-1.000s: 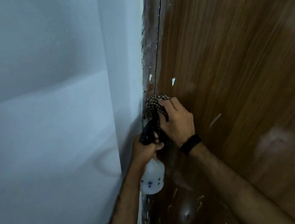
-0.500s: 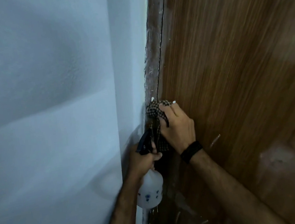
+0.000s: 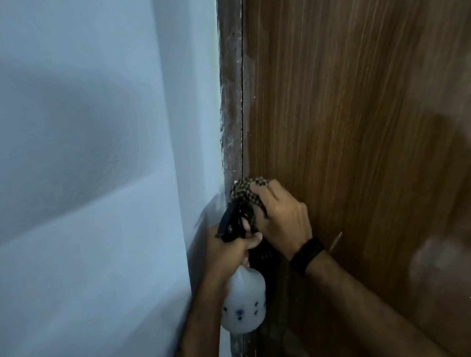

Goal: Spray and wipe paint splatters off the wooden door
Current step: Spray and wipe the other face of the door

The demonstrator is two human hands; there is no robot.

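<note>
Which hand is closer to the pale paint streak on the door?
Right. The right hand wipes just left of the pale paint streak; the left hand is farther left, beyond it.

Right hand [image 3: 285, 216] presses checkered cloth [image 3: 246, 191] against wooden door [image 3: 371, 132] at frame edge. Left hand [image 3: 231, 251] grips spray bottle [image 3: 244, 305] just below.

Head view, close, facing door [image 3: 371, 132]
</note>
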